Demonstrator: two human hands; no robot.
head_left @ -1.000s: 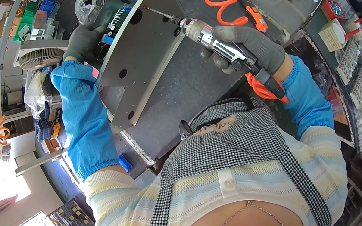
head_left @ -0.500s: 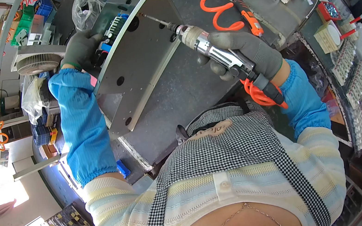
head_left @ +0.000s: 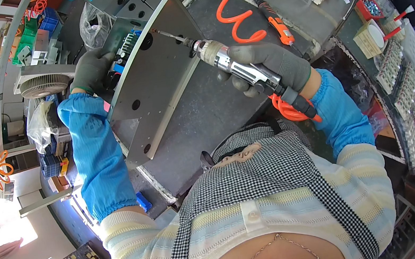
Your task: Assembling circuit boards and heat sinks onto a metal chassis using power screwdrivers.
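Workbench [head_left: 190, 121]: its dark grey surface is lying under the work, and it is spreading in front of the person.
Metal panel [head_left: 157, 78]: it is slanting over the workbench, between the two hands; its long axis is running from upper right to lower left.
Powered driver [head_left: 247, 70]: it is pointing from lower right to upper left, so its axis is crossing the panel's axis steeply, almost squarely in this view.
Right hand [head_left: 275, 60]: its gloved fingers are wrapping around the powered driver; this hand is resting apart from the panel, which is lying to its left.
Left hand [head_left: 91, 71]: it is sitting nearer to the panel, just beyond the left edge; its bent fingers are partly hiding, so one cannot tell whether they are clamping or only touching.
Electronic parts [head_left: 126, 44]: they are showing behind that same edge, beside the left hand's fingers.
Driver bit [head_left: 167, 35]: it is bridging the gap from the powered driver toward the panel's upper part; whether its tip is touching, one cannot tell.
Black hole [head_left: 146, 41]: it is lying just beside the tip, a little lower and to the left.
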